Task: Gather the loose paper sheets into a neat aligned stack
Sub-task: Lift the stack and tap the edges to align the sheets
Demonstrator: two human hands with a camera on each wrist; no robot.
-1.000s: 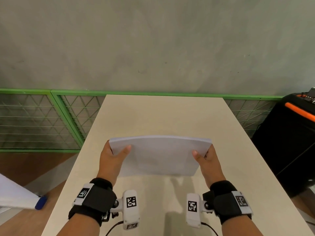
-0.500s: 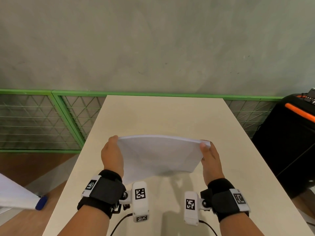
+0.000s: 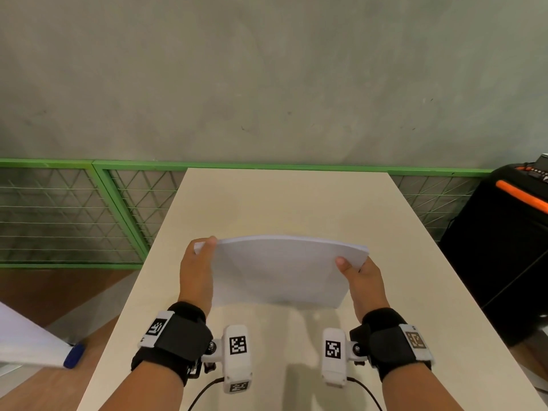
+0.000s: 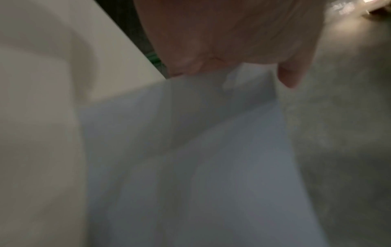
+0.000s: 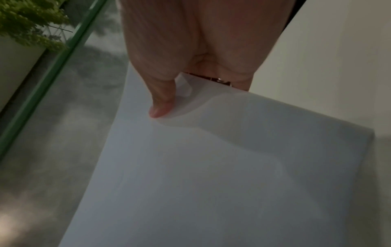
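Observation:
A stack of white paper sheets (image 3: pixel 281 271) stands tilted on its lower long edge on the beige table (image 3: pixel 284 203), bowed slightly along the top. My left hand (image 3: pixel 197 269) holds its left short edge, fingers wrapped behind; a corner of paper shows past the fingertips. My right hand (image 3: pixel 363 277) grips the right short edge, thumb on the near face. The left wrist view shows the sheets (image 4: pixel 201 167) under my left hand (image 4: pixel 232 41), blurred. In the right wrist view my right hand's (image 5: pixel 190 58) thumb presses on the sheets (image 5: pixel 201 175).
A green-framed mesh railing (image 3: pixel 74 215) runs behind and left of the table, with a grey wall beyond. A black case with an orange stripe (image 3: pixel 510 241) stands at the right. A white board with a blue tip (image 3: pixel 35 345) lies at the lower left.
The stack has been tipped upright and shifted between my hands. My left hand slid up to the top left corner; my right thumb moved back onto the near face.

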